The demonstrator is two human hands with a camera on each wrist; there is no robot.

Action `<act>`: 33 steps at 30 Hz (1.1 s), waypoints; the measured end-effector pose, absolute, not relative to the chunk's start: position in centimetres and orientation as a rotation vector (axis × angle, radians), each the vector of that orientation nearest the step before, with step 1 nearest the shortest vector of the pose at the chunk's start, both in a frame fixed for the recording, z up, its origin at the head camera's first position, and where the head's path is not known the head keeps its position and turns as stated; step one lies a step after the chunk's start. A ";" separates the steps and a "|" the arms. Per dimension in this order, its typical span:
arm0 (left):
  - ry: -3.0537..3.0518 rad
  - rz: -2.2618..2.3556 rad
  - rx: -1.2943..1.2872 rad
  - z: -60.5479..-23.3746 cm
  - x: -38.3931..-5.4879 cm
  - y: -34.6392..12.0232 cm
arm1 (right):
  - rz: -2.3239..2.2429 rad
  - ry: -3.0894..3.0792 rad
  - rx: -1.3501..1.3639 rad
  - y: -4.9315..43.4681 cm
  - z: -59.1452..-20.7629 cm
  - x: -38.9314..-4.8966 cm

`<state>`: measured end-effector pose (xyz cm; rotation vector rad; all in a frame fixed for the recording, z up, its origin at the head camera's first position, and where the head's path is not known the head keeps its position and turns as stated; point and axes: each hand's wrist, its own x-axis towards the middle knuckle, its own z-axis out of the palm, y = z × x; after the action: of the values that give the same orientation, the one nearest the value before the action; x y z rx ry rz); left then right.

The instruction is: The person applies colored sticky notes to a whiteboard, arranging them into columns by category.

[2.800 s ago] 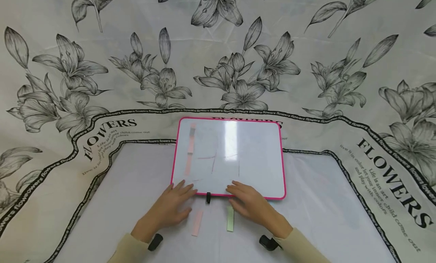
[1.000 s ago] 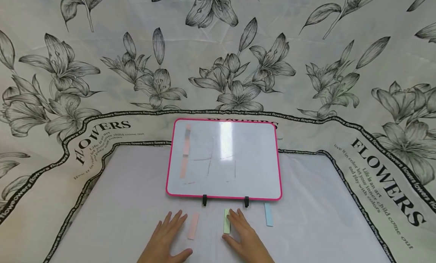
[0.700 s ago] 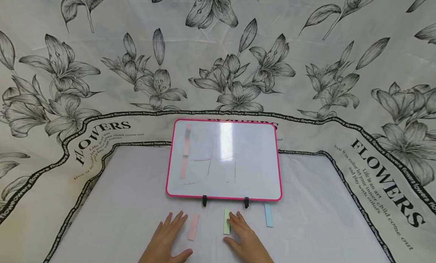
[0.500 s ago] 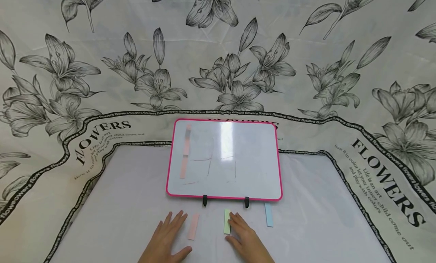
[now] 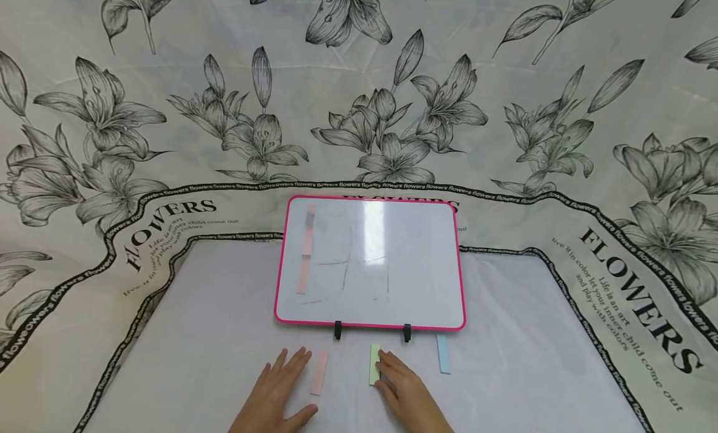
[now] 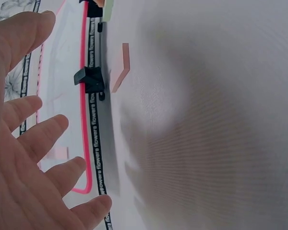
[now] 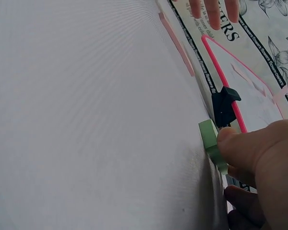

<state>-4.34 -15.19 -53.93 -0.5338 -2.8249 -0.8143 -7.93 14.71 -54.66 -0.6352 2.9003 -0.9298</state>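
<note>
My right hand [image 5: 408, 389] pinches the right edge of a narrow green strip [image 5: 374, 363] between thumb and fingers. In the right wrist view the thumb covers part of this green strip [image 7: 209, 134]. To the left, my left hand [image 5: 272, 392] is spread palm down with nothing in it, beside a flat pink strip [image 5: 320, 372]. A blue strip [image 5: 444, 353] lies farther right on the white cloth. Behind them leans a whiteboard [image 5: 415, 277] with a pink frame, bearing pink strips [image 5: 303, 274] down its left side.
Two black supports [image 5: 338, 331] hold the whiteboard's lower edge. Faint red lines [image 5: 345, 274] mark the board. White cloth [image 5: 213, 321] covers the table, and a flower-printed cloth [image 5: 392, 109] hangs behind it.
Both hands have come back from the board's lower edge to the cloth. The right thumb and fingers have closed in on the green strip. The blue strip has come into view.
</note>
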 end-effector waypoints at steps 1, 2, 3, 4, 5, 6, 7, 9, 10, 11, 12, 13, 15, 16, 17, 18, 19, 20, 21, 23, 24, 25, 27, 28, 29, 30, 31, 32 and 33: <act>-2.821 -0.816 -0.536 -53.9 -4.4 -15.2 | -0.931 2.904 -0.631 14.7 -54.6 -7.9; -2.818 -0.815 -0.538 -53.8 -4.4 -15.2 | -0.934 2.911 -0.629 14.6 -54.6 -7.9; -2.814 -0.811 -0.539 -53.8 -4.4 -15.1 | -0.933 2.922 -0.627 14.6 -54.6 -7.9; -2.813 -0.807 -0.540 -53.7 -4.4 -15.1 | -0.927 2.934 -0.624 14.5 -54.6 -7.9; -2.814 -0.805 -0.540 -53.7 -4.4 -15.1 | -0.922 2.947 -0.623 14.5 -54.6 -7.9; -2.810 -0.800 -0.543 -53.7 -4.4 -15.1 | -0.923 2.961 -0.623 14.4 -54.6 -7.9; -2.809 -0.796 -0.543 -53.7 -4.4 -15.2 | -0.925 2.975 -0.625 14.4 -54.6 -7.9; -2.807 -0.791 -0.538 -53.7 -4.5 -15.2 | -0.929 2.991 -0.630 14.3 -54.5 -8.0; -2.809 -0.787 -0.535 -53.7 -4.5 -15.2 | -0.930 2.992 -0.632 14.3 -54.4 -8.0; -2.809 -0.784 -0.530 -53.8 -4.5 -15.2 | -0.935 2.988 -0.632 14.3 -54.4 -8.1; -2.809 -0.779 -0.526 -53.8 -4.5 -15.2 | -0.939 2.979 -0.629 14.3 -54.4 -8.1; -2.811 -0.778 -0.521 -53.8 -4.5 -15.3 | -0.942 2.971 -0.628 14.3 -54.4 -8.2; -2.812 -0.766 -0.516 -53.9 -4.5 -15.3 | -0.941 2.961 -0.624 14.4 -54.4 -8.2; -2.813 -0.766 -0.515 -53.9 -4.5 -15.3 | -0.941 2.961 -0.628 14.4 -54.4 -8.2; -2.810 -0.764 -0.516 -54.0 -4.5 -15.3 | -0.945 2.960 -0.632 14.4 -54.5 -8.2; -2.809 -0.764 -0.517 -54.0 -4.5 -15.3 | -0.949 2.963 -0.636 14.4 -54.5 -8.2; -2.808 -0.769 -0.519 -54.0 -4.5 -15.3 | -0.951 2.972 -0.643 14.4 -54.6 -8.2; -2.805 -0.772 -0.523 -54.0 -4.5 -15.3 | -0.949 2.979 -0.647 14.4 -54.6 -8.2; -2.806 -0.774 -0.524 -54.0 -4.5 -15.3 | -0.950 2.982 -0.650 14.4 -54.6 -8.2; -2.808 -0.783 -0.528 -53.9 -4.5 -15.2 | -0.955 2.980 -0.652 14.3 -54.6 -8.2; -2.804 -0.784 -0.533 -54.0 -4.5 -15.2 | -0.960 2.979 -0.655 14.3 -54.6 -8.2; -2.803 -0.788 -0.536 -54.0 -4.5 -15.2 | -0.962 2.976 -0.660 14.3 -54.5 -8.2; -2.798 -0.782 -0.540 -54.1 -4.5 -15.2 | -0.975 2.953 -0.660 14.3 -54.4 -8.2; -2.795 -0.777 -0.543 -54.1 -4.5 -15.3 | -0.979 2.947 -0.663 14.3 -54.4 -8.2; -2.793 -0.773 -0.547 -54.2 -4.5 -15.3 | -0.982 2.943 -0.665 14.3 -54.4 -8.2; -2.789 -0.770 -0.552 -54.2 -4.5 -15.3 | -0.984 2.940 -0.667 14.3 -54.4 -8.1; -2.789 -0.767 -0.554 -54.2 -4.5 -15.3 | -0.979 2.940 -0.668 14.3 -54.4 -8.1; -2.783 -0.757 -0.558 -54.2 -4.5 -15.3 | -0.976 2.941 -0.667 14.3 -54.4 -8.1; -2.776 -0.752 -0.562 -54.2 -4.5 -15.3 | -0.973 2.949 -0.670 14.4 -54.4 -8.1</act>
<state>-4.55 -15.26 -54.22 -0.5616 -2.7760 -0.7520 -8.10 14.35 -54.43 -0.6698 2.9489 -0.9728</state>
